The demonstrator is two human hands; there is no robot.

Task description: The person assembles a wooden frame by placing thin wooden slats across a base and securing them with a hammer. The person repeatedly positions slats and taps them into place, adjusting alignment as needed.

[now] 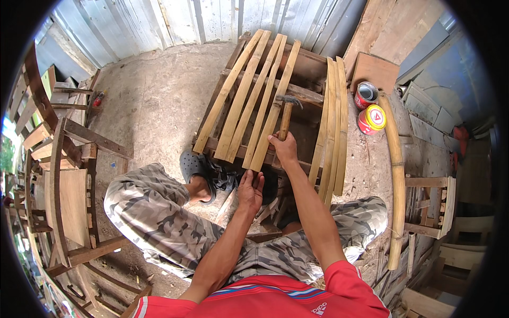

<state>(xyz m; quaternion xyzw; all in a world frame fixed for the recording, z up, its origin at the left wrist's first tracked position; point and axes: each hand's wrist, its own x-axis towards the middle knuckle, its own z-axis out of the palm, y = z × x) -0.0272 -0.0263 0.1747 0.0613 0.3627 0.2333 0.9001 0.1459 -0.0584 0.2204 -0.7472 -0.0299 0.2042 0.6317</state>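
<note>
Head view, right hand [284,149] wrapped round hammer [286,117], left hand [250,192] at end of bamboo slat [272,117], grip unclear

Red short-sleeved shirt [265,298] cut off below my view; pale split-bamboo slats [244,95] partly hide the brown wooden frame [308,96].

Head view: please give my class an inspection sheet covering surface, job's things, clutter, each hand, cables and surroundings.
Surface: stained floor under a low wooden frame.
Job's things: bamboo slats lie across the frame in left and right groups; hammer in hand.
Clutter: yellow-lidded can and another can, right of the frame, beside a long bamboo pole.
Left hand: fingertips at one slat's near end; grip unclear.
Right hand: closed around the hammer's handle.
Cables: nothing seen.
Surroundings: corrugated metal wall ahead; wooden furniture at left.
</note>
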